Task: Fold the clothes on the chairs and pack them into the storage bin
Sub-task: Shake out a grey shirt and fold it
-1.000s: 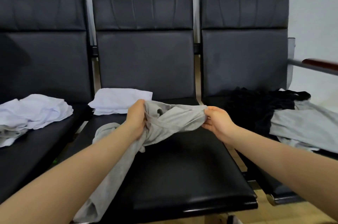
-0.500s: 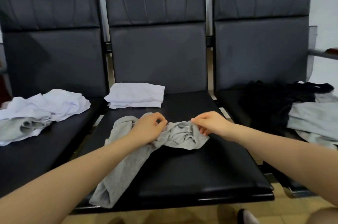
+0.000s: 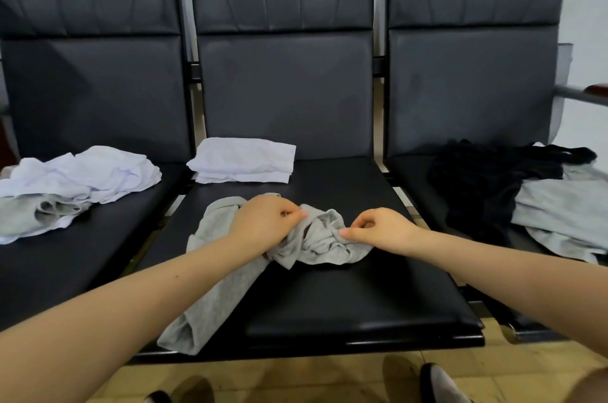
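3 black chairs (image 3: 329, 287) hold crumpled clothes (image 3: 79, 179).

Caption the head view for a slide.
Both hands, left and right, pinch a crumpled grey cotton garment on the middle black padded seat.

Light: soft, even indoor light is falling from above.
Glare: a pale sheen is running along the middle seat (image 3: 345, 320) front edge.
Distortion: wide-angle lens is bowing the edges.
Blur: slight softness is showing throughout.
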Demonstrator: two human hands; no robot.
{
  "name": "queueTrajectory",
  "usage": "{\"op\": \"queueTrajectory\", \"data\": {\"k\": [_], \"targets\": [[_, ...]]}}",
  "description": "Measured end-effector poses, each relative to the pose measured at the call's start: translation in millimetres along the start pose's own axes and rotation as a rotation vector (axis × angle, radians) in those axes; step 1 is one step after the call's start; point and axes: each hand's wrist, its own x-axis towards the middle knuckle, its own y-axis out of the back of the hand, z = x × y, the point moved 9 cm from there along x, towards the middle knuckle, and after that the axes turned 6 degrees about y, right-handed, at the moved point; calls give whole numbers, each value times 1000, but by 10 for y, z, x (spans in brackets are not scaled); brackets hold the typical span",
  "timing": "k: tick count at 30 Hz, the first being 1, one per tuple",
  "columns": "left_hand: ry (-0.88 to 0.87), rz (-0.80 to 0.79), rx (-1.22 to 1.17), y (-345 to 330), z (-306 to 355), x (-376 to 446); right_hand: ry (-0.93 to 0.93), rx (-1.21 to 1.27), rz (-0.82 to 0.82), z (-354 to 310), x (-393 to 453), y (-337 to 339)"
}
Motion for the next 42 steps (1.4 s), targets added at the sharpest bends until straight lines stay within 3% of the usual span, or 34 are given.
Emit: {"op": "queueTrajectory", "data": {"k": [2, 4, 6, 8, 11, 17, 21, 24, 26, 29, 34, 37, 39, 42], "targets": [[20, 82, -124, 154, 2, 9, 22, -23, -49, -23, -25, -58], [154, 113, -392, 258, -73, 39, 36, -53, -73, -37, -38, -93], [380, 63, -822, 213, -224, 46, 49, -12, -34, -48, -36, -64], [486, -34, -1128, 95, -284, 36, 48, 72, 52, -28, -31, 32], [510, -78, -1146, 25, -370, 45, -9, 285, 162, 66, -41, 168], [590, -83, -1172, -46, -493, 43, -29, 775, 216, 80, -53, 306], [678, -38, -1309, -63, -630, 57, -68, 971, 419, 229, -9, 524], [709, -21, -1327, -105, -667, 84, -128, 1172, 388, 266, 55, 471], [716, -42, -1329, -155, -640, 101, -194, 1150, 284, 244, 80, 327], [706, -88, -1331, -221, -580, 153, -247, 901, 192, 247, 109, 166], [670, -146, -1334, -211, -563, 204, -229, 767, 252, 176, 135, 228], [656, -118, -1375, 27, -472, 289, -137, 586, 390, -26, 194, 592], [596, -27, -1413, 404, -356, 421, -77, 625, 487, -307, 281, 912], [422, 15, -1422, 1061, -27, 607, -27, 889, 535, -782, 438, 1312]]}}
